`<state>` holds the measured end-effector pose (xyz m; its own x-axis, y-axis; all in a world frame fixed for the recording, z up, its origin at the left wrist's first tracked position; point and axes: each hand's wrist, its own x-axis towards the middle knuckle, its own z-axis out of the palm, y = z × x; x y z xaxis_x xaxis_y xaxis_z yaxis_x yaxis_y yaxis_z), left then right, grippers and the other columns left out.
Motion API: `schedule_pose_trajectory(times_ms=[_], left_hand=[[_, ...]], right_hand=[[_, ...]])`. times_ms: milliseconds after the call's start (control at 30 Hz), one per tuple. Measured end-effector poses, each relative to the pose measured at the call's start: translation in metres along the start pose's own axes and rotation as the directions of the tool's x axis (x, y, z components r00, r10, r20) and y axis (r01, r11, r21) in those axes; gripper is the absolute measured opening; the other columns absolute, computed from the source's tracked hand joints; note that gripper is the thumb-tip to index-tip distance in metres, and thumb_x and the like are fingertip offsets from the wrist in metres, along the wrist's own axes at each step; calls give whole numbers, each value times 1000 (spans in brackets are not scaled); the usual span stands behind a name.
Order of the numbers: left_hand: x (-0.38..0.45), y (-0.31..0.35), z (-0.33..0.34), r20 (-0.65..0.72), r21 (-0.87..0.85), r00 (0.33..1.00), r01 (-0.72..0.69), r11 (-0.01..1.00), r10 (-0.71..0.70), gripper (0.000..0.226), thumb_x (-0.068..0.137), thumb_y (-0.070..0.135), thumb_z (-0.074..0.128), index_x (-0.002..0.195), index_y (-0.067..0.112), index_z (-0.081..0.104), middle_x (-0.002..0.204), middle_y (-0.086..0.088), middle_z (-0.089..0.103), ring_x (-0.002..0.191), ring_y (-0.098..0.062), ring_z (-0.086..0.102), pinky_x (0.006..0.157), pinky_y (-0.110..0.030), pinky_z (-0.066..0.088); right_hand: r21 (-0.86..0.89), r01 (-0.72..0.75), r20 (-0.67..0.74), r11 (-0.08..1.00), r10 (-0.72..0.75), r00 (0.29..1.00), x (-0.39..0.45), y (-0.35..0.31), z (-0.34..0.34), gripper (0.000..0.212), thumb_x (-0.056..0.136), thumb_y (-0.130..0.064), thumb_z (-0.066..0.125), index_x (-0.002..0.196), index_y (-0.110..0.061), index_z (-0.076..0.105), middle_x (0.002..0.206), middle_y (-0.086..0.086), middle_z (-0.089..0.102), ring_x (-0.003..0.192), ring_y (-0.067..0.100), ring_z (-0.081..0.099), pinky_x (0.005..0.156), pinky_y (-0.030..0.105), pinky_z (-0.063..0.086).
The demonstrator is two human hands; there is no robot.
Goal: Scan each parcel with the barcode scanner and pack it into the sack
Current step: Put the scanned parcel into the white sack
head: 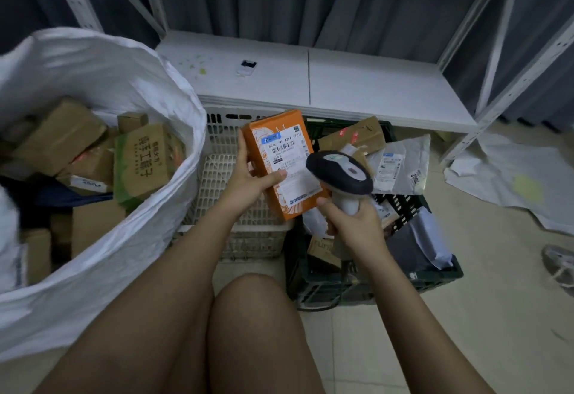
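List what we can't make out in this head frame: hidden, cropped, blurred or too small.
- Orange parcel: label text too small to read; its right edge is behind the scanner.
- Scanner window: faces away, so no beam can be seen.
- Scanner handle: mostly wrapped by the right hand.
- Sack: left side cropped by the frame; lower parcels buried.
- Dark crate: contents partly behind the right arm.
- Small item on shelf: too small to identify.

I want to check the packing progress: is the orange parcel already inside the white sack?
No, the left hand holds the orange parcel above the white crate, outside the white sack.
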<state>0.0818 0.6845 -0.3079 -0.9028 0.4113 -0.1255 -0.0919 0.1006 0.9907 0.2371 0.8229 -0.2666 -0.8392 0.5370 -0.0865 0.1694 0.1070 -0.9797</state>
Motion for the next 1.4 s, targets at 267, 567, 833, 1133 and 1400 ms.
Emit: schedule_pose_trajectory(times_ms=[267,567,833,1133,1400], left_hand=[[-75,81,-113,-444,55,832,-345,937,332,116,79,14,78,151,40,-9,145,5,44,127,-7,48,105,-47,43],[-93,87,-231,-323,869,798,37,494,509,103,76,58,61,151,41,-7,157,-9,9,137,-35,22,109,-53,32],[-5,39,-251,-131,986,937,157,-56,325,105,78,51,71,150,43,-5,158,-17,1,139,-43,15,110,-57,21],[42,40,-253,-156,978,984,167,-128,91,108,75,58,70,151,40,-3,158,-20,-5,141,-45,8,108,-63,20],[17,28,-269,-128,977,991,133,169,-38,75,94,53,49,153,39,4,161,-9,-10,147,-36,-8,117,-57,0]], right_hand=[[109,36,54,993,-42,998,29,-67,86,19,88,-21,71,99,-10,59,75,4,63,63,14,59,58,26,52],[-112,-2,68,994,9,998,82,-58,222,64,77,-32,80,131,-12,53,122,7,62,112,30,58,93,41,47],[1,73,61,997,-73,995,109,-58,253,38,82,-4,70,117,-6,56,103,5,61,95,22,61,78,30,48],[120,277,57,953,-285,957,104,-97,228,28,80,0,72,95,-22,63,87,-20,62,78,-9,61,68,12,49],[96,120,123,988,-132,984,97,-70,214,42,81,-10,77,109,-22,47,91,-11,55,79,1,53,78,24,43]])
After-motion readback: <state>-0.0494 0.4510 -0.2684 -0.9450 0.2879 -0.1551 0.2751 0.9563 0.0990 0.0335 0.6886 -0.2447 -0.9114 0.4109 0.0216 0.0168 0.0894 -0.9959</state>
